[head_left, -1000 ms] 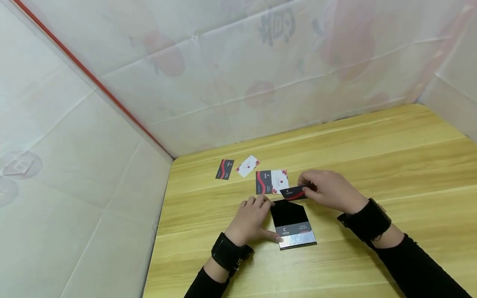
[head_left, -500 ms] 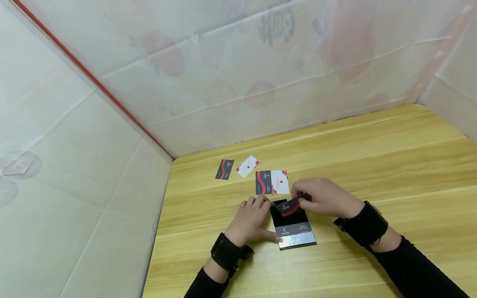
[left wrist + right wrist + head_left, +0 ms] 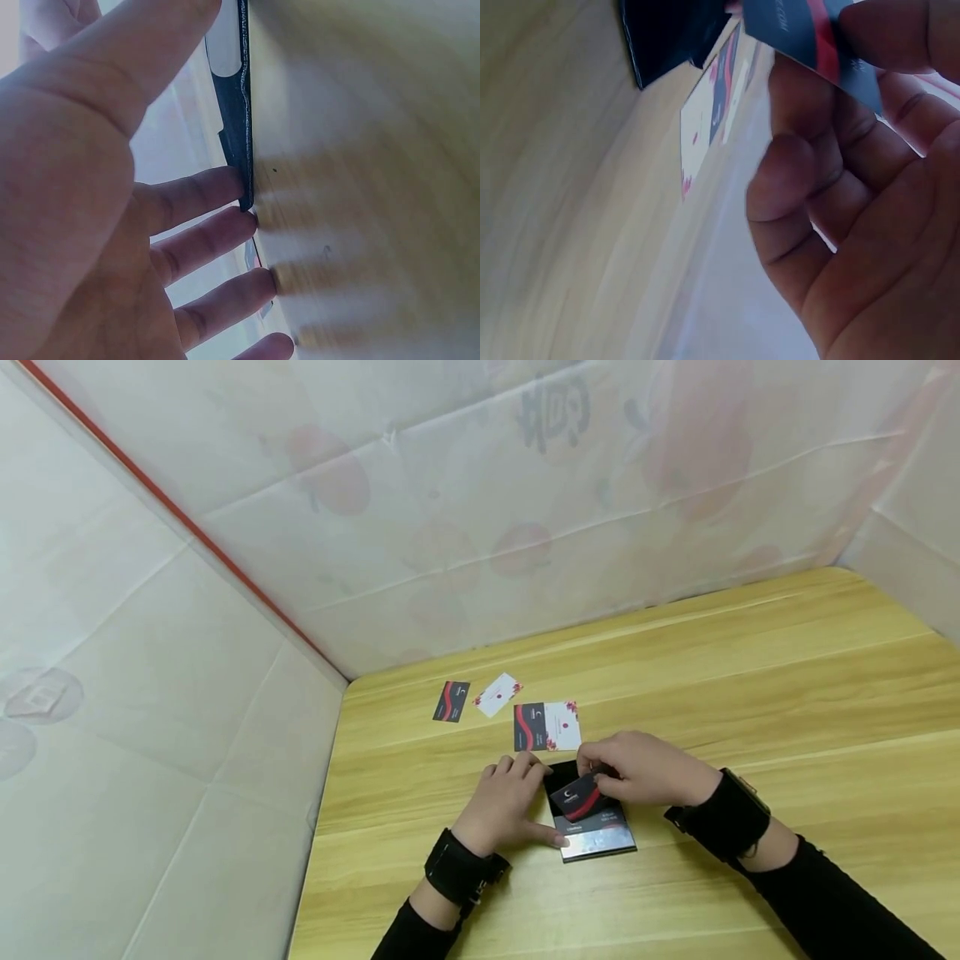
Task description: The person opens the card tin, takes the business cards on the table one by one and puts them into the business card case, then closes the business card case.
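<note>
Right hand (image 3: 637, 770) is pinching a black-and-red card (image 3: 579, 794) over an open black card case (image 3: 592, 827).
Left hand (image 3: 504, 802), fingers straight and relaxed, is steadying the case at its nine o'clock edge; loose cards (image 3: 547, 727) are lying at twelve o'clock on the wooden table (image 3: 787, 693).

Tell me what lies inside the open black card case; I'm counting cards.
One dark card with a grey band shows in the card case. The right hand holds a black-and-red card over it, hiding the upper part; any cards stacked beneath cannot be seen.
</note>
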`<state>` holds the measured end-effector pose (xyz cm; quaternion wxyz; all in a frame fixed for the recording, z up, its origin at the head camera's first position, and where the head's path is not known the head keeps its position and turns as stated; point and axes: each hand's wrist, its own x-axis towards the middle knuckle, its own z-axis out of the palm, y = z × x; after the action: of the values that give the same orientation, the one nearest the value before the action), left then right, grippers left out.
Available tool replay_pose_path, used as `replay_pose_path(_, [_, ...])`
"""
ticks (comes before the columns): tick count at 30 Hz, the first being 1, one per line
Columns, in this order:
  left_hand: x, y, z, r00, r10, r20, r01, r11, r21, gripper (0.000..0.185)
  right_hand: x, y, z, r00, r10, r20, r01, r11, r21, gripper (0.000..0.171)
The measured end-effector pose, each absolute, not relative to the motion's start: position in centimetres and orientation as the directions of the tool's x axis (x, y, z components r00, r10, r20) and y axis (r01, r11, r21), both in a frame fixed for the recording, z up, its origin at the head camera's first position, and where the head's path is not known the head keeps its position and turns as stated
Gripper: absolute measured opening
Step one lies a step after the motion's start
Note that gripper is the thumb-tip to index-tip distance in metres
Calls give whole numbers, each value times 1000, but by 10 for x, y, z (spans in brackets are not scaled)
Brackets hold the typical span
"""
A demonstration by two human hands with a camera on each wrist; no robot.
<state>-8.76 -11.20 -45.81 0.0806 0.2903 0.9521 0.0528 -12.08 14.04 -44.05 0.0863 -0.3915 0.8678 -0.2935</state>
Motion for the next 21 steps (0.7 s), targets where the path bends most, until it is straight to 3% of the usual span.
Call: replay_pose_path(21, [-88,-112,-461,-819,564,-109,547,823,151,100,-116,134,-445,-660,-751,-29,-611,559,-561,14])
